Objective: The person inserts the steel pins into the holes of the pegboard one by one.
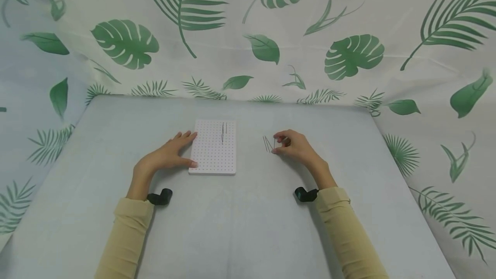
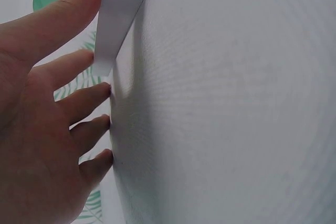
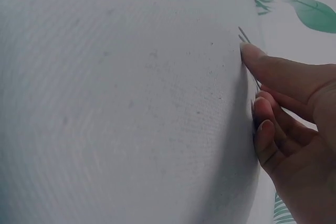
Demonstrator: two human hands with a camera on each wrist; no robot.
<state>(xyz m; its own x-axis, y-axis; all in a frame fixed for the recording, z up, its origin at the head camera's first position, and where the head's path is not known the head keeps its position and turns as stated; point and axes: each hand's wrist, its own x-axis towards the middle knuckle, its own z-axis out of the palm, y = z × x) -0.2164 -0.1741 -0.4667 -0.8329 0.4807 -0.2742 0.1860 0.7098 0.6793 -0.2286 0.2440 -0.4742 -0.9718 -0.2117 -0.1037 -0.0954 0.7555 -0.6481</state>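
Observation:
My left hand [image 1: 168, 152] rests at the left edge of a white board [image 1: 207, 158] dotted with a grid of small holes. Its thumb touches the lower left corner and its fingers are spread along that side. In the left wrist view the thumb [image 2: 63, 19] lies against the board's side [image 2: 118, 19]. A few thin dark sticks [image 1: 222, 132] show on the board's upper right. To the right of the board, my right hand [image 1: 296, 146] pinches a thin dark stick [image 1: 274, 142] between thumb and index finger, low over the table. Several similar sticks [image 1: 266, 144] lie beside its fingertips.
A pale grey cloth [image 1: 240, 227] covers the table. Behind it hangs a white curtain [image 1: 217, 63] with green leaves. Black wrist cameras sit on both wrists, the left one [image 1: 160, 197] and the right one [image 1: 305, 194] close above the table.

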